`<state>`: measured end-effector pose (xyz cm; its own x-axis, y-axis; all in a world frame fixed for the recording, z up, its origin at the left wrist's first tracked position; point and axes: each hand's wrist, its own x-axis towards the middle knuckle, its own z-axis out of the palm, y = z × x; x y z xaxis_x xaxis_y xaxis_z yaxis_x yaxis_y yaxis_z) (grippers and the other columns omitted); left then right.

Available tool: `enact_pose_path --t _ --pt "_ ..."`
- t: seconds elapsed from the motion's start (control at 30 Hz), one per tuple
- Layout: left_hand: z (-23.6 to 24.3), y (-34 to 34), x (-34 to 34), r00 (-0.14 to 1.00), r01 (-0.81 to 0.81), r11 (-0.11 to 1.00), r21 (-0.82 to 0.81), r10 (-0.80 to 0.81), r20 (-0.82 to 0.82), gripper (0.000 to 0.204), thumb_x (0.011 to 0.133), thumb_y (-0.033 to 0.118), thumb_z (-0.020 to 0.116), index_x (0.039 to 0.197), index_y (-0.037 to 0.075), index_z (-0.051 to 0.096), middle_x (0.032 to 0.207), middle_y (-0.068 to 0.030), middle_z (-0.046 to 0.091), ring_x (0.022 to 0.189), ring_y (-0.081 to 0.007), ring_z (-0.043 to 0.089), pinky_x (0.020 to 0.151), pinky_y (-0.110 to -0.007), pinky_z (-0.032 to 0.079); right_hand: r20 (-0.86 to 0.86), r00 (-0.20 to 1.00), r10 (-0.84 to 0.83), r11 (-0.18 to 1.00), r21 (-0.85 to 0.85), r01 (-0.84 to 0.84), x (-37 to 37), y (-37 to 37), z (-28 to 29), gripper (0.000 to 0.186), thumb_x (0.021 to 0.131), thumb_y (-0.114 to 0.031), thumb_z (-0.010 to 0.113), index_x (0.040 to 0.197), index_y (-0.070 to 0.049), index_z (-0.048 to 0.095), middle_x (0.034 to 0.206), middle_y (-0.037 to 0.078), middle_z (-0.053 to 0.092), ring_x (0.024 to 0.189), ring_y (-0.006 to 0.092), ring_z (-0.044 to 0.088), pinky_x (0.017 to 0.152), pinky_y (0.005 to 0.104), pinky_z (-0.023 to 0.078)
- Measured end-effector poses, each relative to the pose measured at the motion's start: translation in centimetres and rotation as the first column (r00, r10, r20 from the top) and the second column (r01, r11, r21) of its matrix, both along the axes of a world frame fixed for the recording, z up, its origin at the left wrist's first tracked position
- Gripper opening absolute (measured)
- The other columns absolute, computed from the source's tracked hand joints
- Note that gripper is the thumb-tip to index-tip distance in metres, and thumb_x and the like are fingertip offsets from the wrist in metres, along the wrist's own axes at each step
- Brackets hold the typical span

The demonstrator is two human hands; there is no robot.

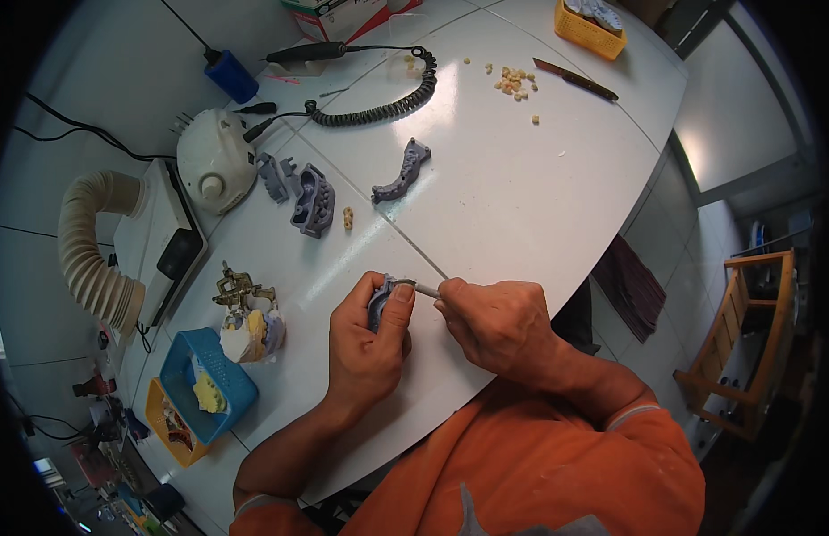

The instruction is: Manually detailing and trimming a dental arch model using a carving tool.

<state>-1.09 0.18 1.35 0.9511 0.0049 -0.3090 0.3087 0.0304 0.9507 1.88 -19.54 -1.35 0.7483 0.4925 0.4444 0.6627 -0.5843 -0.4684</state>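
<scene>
A: What is seen nearest?
B: Below, an orange shirt [540, 464]; above it, two hands are held over the white surface [495, 205].

A: How are the fingers placed?
B: By the left hand [368, 344], a grey model [376, 310] is pinched between thumb and fingers. By the right hand [504, 326], a thin tool [427, 290] is gripped in curled fingers, its tip directed at the model. Whether the two are touching cannot be told.

A: Where is the model?
B: It is held above the surface's near part.

A: What is set to the left?
B: A blue basket [233, 414] and a yellow basket [191, 456], side by side; just beyond, an articulator [240, 291] and a plaster cast [252, 341].

A: And farther?
B: Grey blocks [314, 205] are laid out, with a tan piece [347, 218] just beside and a curved piece [404, 172] to the right. Beyond, a white control box [213, 156] is fitted with a coiled cord [379, 117].

A: And farthest?
B: Small tan teeth [513, 87] are scattered near a knife [580, 80]; beyond these, an orange basket [584, 36] is placed.
</scene>
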Motion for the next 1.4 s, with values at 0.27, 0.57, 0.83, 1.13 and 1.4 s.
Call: enact_pose_path --t 0.27,0.57,0.83,1.13,1.4 --pt "-0.4 0.2 -0.1 0.999 0.015 1.000 0.013 -0.016 0.049 0.026 0.116 0.026 0.065 0.101 0.006 0.059 0.069 0.0083 0.051 0.056 -0.0002 0.043 0.050 -0.023 0.033 -0.017 1.000 0.010 1.000 0.000 -0.010 0.0 -0.1 0.2 0.019 0.103 -0.018 0.075 0.094 -0.011 0.060 0.060 0.002 0.055 0.044 0.0215 0.057 0.043 0.0371 0.043" --pt "-0.5 0.2 0.0 0.995 0.054 0.998 0.035 -0.057 0.077 0.024 0.117 0.028 0.063 0.109 0.006 0.060 0.073 0.0074 0.051 0.058 -0.0014 0.044 0.052 -0.023 0.035 -0.042 0.998 -0.052 0.997 0.050 0.054 -0.1 -0.1 0.3 0.016 0.103 -0.016 0.074 0.096 -0.008 0.062 0.062 0.004 0.058 0.046 0.0235 0.057 0.045 0.0381 0.044" --pt "-2.2 1.1 1.2 0.994 0.087 0.874 -0.478 -0.044 0.099 0.064 0.119 0.047 0.038 0.149 -0.008 0.049 0.094 -0.0032 0.048 0.068 -0.0144 0.059 0.058 -0.025 0.045 -0.050 0.989 -0.139 0.984 0.105 0.144 0.0 -2.1 0.9 0.016 0.097 -0.009 0.076 0.111 -0.003 0.075 0.076 0.008 0.063 0.056 0.0233 0.063 0.052 0.0386 0.047" --pt "-2.3 1.4 1.1 0.991 0.096 0.851 -0.517 -0.034 0.128 0.061 0.116 0.037 0.045 0.153 -0.011 0.046 0.101 -0.0046 0.049 0.086 -0.0188 0.063 0.070 -0.028 0.050 0.015 0.982 -0.187 0.982 0.010 0.187 -0.2 -5.0 0.0 0.025 0.091 -0.005 0.081 0.115 -0.008 0.082 0.079 0.005 0.063 0.057 0.0211 0.063 0.054 0.0358 0.050" --pt "-3.1 1.6 1.1 0.965 0.153 0.858 -0.491 -0.022 0.262 0.063 0.113 0.041 0.064 0.155 -0.004 0.050 0.107 -0.0034 0.055 0.108 -0.0193 0.061 0.096 -0.032 0.049 0.084 0.977 -0.198 0.980 -0.013 0.199 -0.4 -5.7 0.0 0.019 0.094 -0.002 0.077 0.113 -0.002 0.080 0.078 0.008 0.066 0.059 0.0211 0.067 0.053 0.0340 0.050"
